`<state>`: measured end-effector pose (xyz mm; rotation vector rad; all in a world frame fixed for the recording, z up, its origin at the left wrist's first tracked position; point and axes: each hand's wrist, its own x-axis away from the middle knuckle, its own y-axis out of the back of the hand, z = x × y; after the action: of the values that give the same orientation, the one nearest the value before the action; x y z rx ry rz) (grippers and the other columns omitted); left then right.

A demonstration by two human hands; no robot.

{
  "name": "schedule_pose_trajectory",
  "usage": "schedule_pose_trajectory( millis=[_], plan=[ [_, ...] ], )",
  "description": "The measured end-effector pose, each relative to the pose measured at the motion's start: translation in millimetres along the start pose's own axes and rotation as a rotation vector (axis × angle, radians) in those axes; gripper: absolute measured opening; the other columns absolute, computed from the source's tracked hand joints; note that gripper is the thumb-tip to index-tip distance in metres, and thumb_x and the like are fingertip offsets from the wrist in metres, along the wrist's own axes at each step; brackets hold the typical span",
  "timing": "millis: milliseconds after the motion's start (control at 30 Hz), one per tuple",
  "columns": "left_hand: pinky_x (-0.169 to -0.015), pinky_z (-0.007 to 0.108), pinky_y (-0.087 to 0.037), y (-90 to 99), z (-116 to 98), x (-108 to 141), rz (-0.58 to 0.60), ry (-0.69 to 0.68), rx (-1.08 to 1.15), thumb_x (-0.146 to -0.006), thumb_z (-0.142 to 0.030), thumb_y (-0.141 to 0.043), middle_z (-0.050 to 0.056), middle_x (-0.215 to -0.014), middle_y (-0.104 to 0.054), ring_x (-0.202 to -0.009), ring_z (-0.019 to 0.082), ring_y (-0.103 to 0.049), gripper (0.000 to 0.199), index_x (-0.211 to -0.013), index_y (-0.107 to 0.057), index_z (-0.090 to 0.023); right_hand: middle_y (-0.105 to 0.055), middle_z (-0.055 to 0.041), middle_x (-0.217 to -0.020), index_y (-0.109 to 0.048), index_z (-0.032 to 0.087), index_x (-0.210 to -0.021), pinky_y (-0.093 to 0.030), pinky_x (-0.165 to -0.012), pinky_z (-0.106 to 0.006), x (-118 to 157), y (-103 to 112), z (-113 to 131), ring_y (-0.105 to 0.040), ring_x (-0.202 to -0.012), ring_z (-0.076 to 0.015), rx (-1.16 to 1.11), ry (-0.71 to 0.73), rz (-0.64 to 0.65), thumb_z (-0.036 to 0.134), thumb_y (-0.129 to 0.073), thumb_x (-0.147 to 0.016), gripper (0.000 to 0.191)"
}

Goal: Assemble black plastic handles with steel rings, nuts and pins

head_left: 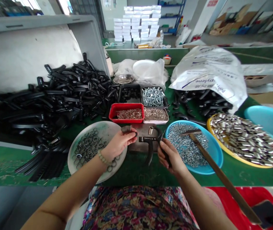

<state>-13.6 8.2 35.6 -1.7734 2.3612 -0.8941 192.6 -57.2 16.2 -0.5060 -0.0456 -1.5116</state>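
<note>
My right hand (pixel 171 156) is closed around a black curved handle (pixel 159 135), which has a second black lever (pixel 149 153) hanging down to its left. A small coil spring (pixel 151 130) shows just above the bar that joins the two; whether it touches them I cannot tell. To the left, my left hand (pixel 120 142) pinches a small dark part (pixel 126 128) between thumb and fingers, its exact shape partly covered. That wrist passes over a white basin (pixel 72 163) of metal rings (pixel 92 140). Beneath both hands lies a flat metal plate (pixel 136 147).
Black handles (pixel 79 86) spill from a grey crate (pixel 88 35) at left. Trays of screws (pixel 153 96), pins (pixel 129 114) and small parts stand ahead. Right are a blue basin (pixel 216 159) of nuts, a hammer (pixel 213 163), a yellow basin (pixel 209 124) of metal sleeves, and a plastic bag (pixel 208 67).
</note>
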Motion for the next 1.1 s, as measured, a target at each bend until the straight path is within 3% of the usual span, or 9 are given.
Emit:
schedule_pose_trajectory(
  millis=[67, 200, 533, 667, 767, 833, 933, 1000, 1100],
  plan=[
    [-0.061, 0.016, -0.049, -4.9, 4, 5, 0.012, 0.033, 0.075, -0.065, -0.019, -0.077, -0.001, -0.075, -0.062, -0.061, 0.006, -0.059, 0.02, -0.082, -0.066, -0.015, -0.038, 0.0132, -0.045, -0.036, 0.024, -0.08, -0.016, -0.026, -0.013, 8, -3, -3, -0.02, -0.025, -0.0026, -0.239, -0.031, 0.092, 0.049, -0.053, -0.084, 0.03],
    [-0.051, 0.012, -0.047, -11.6, 5, 9, 0.048, 0.121, 0.207, -0.065, -0.018, -0.077, -0.002, -0.068, -0.059, -0.052, 0.003, -0.055, 0.019, -0.081, -0.068, -0.014, -0.038, 0.0118, -0.044, -0.041, 0.022, -0.079, -0.016, -0.024, -0.012, 12, -5, -14, -0.019, -0.024, -0.0012, -0.442, -0.08, 0.163, 0.045, -0.053, -0.086, 0.027],
    [-0.052, 0.014, -0.045, -14.2, 18, 17, 0.126, 0.166, 0.373, -0.069, -0.016, -0.075, -0.001, -0.072, -0.058, -0.056, 0.004, -0.053, 0.017, -0.083, -0.065, -0.015, -0.038, 0.0118, -0.044, -0.042, 0.021, -0.076, -0.016, -0.024, -0.011, 11, -9, -18, -0.019, -0.024, -0.0011, -0.462, -0.121, 0.171, 0.047, -0.053, -0.085, 0.029],
    [-0.055, 0.016, -0.043, -7.0, 17, 11, 0.131, 0.169, 0.26, -0.07, -0.021, -0.074, -0.002, -0.084, -0.058, -0.058, 0.004, -0.052, 0.034, -0.1, -0.059, -0.023, -0.034, 0.0125, -0.043, -0.038, 0.023, -0.073, -0.017, -0.025, -0.014, 13, -17, 3, -0.02, -0.024, -0.0028, -0.186, -0.065, 0.062, 0.052, -0.051, -0.083, 0.034],
    [-0.055, 0.017, -0.042, 2.7, 6, 13, -0.005, 0.024, -0.06, -0.07, -0.02, -0.073, -0.002, -0.09, -0.058, -0.061, 0.005, -0.052, 0.041, -0.106, -0.055, -0.024, -0.048, 0.007, -0.05, -0.051, 0.022, -0.086, -0.027, -0.03, -0.018, 23, -22, 34, -0.038, -0.03, -0.0079, 0.438, 0.112, -0.059, 0.051, -0.05, -0.082, 0.029],
    [-0.058, 0.019, -0.042, 8.6, 1, 23, -0.067, -0.075, -0.276, -0.072, -0.021, -0.07, 0.0, -0.09, -0.059, -0.064, 0.007, -0.053, 0.037, -0.106, -0.055, -0.021, -0.063, -0.0017, -0.068, -0.056, 0.021, -0.105, -0.037, -0.039, -0.022, 30, -23, 50, -0.056, -0.044, -0.0143, 0.932, 0.303, -0.182, 0.047, -0.05, -0.083, 0.034],
    [-0.065, 0.025, -0.045, 11.0, 9, 46, 0.004, 0.034, -0.412, -0.08, -0.025, -0.058, 0.002, -0.08, -0.061, -0.065, 0.011, -0.055, 0.017, -0.095, -0.059, -0.016, -0.066, -0.0076, -0.066, -0.058, 0.019, -0.111, -0.038, -0.043, -0.027, 30, -20, 53, -0.061, -0.048, -0.0222, 1.402, 0.363, -0.278, 0.043, -0.046, -0.085, 0.038],
    [-0.069, 0.029, -0.047, 7.7, 20, 60, 0.096, 0.119, -0.435, -0.083, -0.027, -0.053, 0.004, -0.078, -0.063, -0.07, 0.015, -0.058, 0.015, -0.091, -0.061, -0.015, -0.064, -0.0057, -0.059, -0.061, 0.02, -0.104, -0.038, -0.043, -0.028, 22, -24, 45, -0.059, -0.046, -0.0227, 1.428, 0.301, -0.153, 0.042, -0.048, -0.083, 0.033],
    [-0.077, 0.03, -0.046, 5.8, 19, 82, 0.041, -0.072, -0.496, -0.083, -0.027, -0.055, 0.006, -0.085, -0.065, -0.08, 0.018, -0.058, 0.019, -0.097, -0.063, -0.019, -0.062, -0.0018, -0.059, -0.06, 0.024, -0.099, -0.039, -0.042, -0.025, 12, -57, 30, -0.057, -0.047, -0.018, 1.001, 0.279, 0.062, 0.043, -0.055, -0.081, 0.026]
  ],
)
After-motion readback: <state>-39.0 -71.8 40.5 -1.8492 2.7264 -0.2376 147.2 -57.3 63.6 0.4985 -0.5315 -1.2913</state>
